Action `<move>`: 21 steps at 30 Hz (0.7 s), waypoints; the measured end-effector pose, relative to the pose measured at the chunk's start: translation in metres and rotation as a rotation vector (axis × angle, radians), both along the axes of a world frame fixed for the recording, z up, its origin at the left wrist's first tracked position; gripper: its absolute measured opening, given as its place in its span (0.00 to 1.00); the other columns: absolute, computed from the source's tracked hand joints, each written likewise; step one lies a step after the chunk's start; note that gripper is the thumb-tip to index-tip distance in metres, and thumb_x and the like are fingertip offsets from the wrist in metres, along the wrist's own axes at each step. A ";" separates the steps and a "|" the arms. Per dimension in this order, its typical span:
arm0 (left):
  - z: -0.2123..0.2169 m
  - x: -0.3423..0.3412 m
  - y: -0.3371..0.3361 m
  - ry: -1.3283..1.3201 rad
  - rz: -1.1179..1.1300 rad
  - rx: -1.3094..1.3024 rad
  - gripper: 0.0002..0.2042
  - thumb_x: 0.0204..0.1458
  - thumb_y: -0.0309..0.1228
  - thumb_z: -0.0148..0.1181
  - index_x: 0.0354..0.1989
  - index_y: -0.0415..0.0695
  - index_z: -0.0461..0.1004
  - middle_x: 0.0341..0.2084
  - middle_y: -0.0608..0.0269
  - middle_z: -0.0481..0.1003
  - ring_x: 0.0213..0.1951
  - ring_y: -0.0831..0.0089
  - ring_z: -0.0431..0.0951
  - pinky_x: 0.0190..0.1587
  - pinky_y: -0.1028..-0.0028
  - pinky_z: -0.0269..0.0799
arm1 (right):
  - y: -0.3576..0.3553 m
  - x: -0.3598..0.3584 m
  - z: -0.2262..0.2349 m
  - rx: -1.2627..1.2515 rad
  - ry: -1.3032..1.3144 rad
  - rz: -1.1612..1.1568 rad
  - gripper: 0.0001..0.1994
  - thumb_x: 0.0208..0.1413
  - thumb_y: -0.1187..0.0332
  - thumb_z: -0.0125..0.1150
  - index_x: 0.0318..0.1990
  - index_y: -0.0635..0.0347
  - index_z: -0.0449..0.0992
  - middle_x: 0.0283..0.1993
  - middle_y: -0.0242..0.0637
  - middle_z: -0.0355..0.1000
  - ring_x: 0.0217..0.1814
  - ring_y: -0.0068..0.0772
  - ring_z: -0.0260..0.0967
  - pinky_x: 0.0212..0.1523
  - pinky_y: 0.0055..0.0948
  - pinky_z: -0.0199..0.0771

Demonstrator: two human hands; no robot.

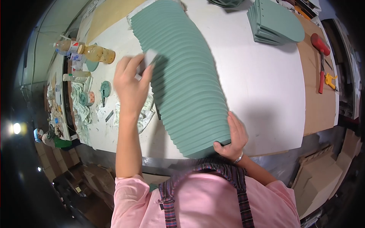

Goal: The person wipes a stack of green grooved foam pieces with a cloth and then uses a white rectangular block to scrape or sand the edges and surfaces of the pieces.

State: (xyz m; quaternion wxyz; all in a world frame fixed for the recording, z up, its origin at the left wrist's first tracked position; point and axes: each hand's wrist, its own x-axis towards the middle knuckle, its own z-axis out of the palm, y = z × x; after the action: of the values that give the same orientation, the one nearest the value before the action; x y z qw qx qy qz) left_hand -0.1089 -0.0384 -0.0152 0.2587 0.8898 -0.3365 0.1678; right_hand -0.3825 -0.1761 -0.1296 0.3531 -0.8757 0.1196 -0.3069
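Left hand [131, 85] pinches grey block [149, 60] on fanned green sheets [186, 83] — right hand [234, 138] grips stack's 6 o'clock end.

I see a fanned row of panels [182, 76] running down the middle of the table [266, 95], from the far edge to the near one. My left hand [131, 85] holds a block [149, 59] on the row's left edge, midway along. My right hand [234, 138] grips the row's near end at the table's front edge. Left of the row: bottles [85, 51], a tape roll [88, 98], rags [81, 110]. Far right: a second panel stack [275, 21]. Right of that, on a board [319, 110]: a mallet [321, 60] with a clamp [331, 80] just beside it.
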 end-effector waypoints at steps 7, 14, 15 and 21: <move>-0.005 0.028 -0.024 -0.053 -0.122 0.290 0.13 0.43 0.24 0.64 0.39 0.49 0.80 0.32 0.64 0.73 0.39 0.63 0.72 0.39 0.65 0.71 | 0.000 -0.001 0.000 0.012 0.030 0.014 0.39 0.39 0.51 0.68 0.54 0.76 0.70 0.55 0.60 0.70 0.50 0.57 0.72 0.49 0.44 0.74; -0.006 0.041 0.001 -0.108 -0.204 0.234 0.16 0.36 0.19 0.65 0.37 0.45 0.80 0.28 0.63 0.73 0.34 0.62 0.70 0.38 0.65 0.68 | 0.002 -0.001 0.003 0.045 0.066 0.017 0.38 0.40 0.50 0.66 0.52 0.77 0.70 0.55 0.59 0.70 0.50 0.56 0.72 0.50 0.43 0.74; -0.009 0.045 -0.011 -0.127 -0.241 0.202 0.17 0.36 0.19 0.66 0.38 0.45 0.80 0.29 0.64 0.72 0.34 0.63 0.70 0.39 0.65 0.68 | 0.001 0.001 0.002 0.044 0.060 0.018 0.38 0.40 0.50 0.66 0.52 0.77 0.70 0.55 0.59 0.70 0.50 0.56 0.72 0.50 0.43 0.74; -0.004 0.050 -0.001 -0.196 -0.349 0.268 0.17 0.34 0.21 0.67 0.37 0.47 0.80 0.28 0.66 0.72 0.33 0.66 0.69 0.36 0.67 0.64 | -0.001 -0.002 0.000 0.005 0.052 -0.013 0.39 0.42 0.47 0.65 0.52 0.78 0.71 0.55 0.59 0.71 0.49 0.55 0.73 0.49 0.43 0.75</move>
State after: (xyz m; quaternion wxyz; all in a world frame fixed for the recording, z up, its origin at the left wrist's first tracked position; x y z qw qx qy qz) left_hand -0.0589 -0.0391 -0.0189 0.1297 0.8240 -0.5279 0.1599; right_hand -0.3843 -0.1773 -0.1298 0.3499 -0.8817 0.1354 -0.2859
